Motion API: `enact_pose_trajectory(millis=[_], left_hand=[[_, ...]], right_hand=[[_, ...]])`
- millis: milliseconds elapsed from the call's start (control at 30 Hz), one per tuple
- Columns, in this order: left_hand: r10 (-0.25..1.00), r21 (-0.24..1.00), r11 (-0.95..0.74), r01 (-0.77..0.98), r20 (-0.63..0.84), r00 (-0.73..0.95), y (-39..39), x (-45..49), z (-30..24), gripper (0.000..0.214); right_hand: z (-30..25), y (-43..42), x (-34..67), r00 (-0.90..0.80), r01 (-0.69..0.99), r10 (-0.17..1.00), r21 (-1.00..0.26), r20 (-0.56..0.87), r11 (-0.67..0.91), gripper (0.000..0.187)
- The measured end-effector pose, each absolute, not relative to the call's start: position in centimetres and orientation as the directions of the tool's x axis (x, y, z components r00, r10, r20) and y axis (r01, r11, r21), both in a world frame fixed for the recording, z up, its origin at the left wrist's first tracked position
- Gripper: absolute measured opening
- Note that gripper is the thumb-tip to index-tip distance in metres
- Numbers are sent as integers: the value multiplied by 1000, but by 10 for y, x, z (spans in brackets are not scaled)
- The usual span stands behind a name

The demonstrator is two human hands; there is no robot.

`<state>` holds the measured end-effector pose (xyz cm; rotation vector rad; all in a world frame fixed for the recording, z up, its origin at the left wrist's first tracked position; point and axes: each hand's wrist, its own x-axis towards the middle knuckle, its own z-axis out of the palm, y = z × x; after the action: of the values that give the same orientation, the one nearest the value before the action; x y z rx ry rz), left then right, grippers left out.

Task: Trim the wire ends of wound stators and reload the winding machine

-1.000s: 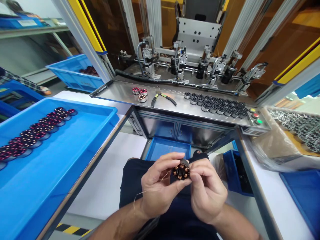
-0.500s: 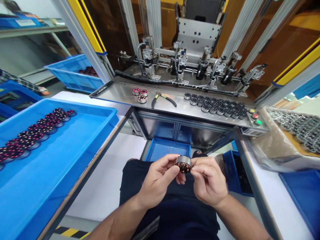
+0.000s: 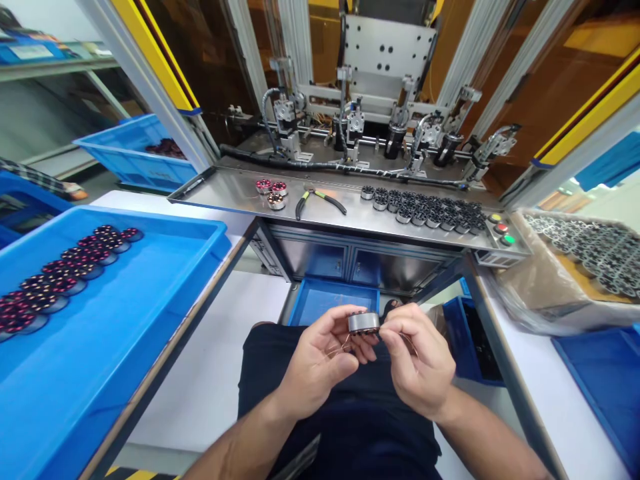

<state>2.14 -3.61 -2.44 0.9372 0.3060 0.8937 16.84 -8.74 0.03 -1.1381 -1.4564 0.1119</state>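
Observation:
A round motor stator (image 3: 364,323) with a silver-grey rim is held above my lap, its rim turned towards me. Fingers of my left hand (image 3: 323,353) are closed around its left side and underside. My right hand (image 3: 419,353) is at the stator's right edge, thumb and forefinger pinched on thin copper wire (image 3: 411,344). More loose copper wire ends (image 3: 345,344) stick out beside my left fingers. On the steel ledge ahead lie cutting pliers (image 3: 320,200) with black and green handles, apart from both hands.
Three wound stators (image 3: 276,201) sit left of the pliers; rows of black-topped cores (image 3: 425,210) stand to the right. A blue tray (image 3: 150,287) at left carries wound stators. At right are push buttons (image 3: 501,228) and a box of bare cores (image 3: 550,280). Machine fixtures (image 3: 355,123) stand behind.
The stator has tilted, so its copper-wound face is now mostly hidden and its rim shows. My left thumb has come off its edge. The view has shifted slightly.

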Motion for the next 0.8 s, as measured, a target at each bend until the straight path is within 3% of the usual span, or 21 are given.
enact_pose_trajectory(millis=[233,333,467,533,633,700,800], left_hand=[[773,822,177,-541,224,593,-35,20,-23,39],[780,858,10,-514,315,542,-36,14,-20,21],[769,875,-209,-436,422,479,-40,8,-16,21],[777,845,-130,-519,412,476,-42,9,-16,21],[784,807,120,-578,280,554,-40,12,-17,45],[690,827,316,-465,136,711,-38,13,-18,50],[518,825,468,-319,36,855,-36,14,-19,35]], right_hand=[[4,-91,167,234,546,707,-692,667,472,15],[7,-92,167,237,502,747,-737,621,453,17],[9,-92,169,222,455,775,-766,591,454,19],[10,-93,173,165,468,756,-725,634,506,16],[12,-95,179,3,554,687,-573,726,603,11],[14,-97,184,-101,602,639,-464,763,650,10],[19,-99,186,-161,640,601,-381,783,668,11]])
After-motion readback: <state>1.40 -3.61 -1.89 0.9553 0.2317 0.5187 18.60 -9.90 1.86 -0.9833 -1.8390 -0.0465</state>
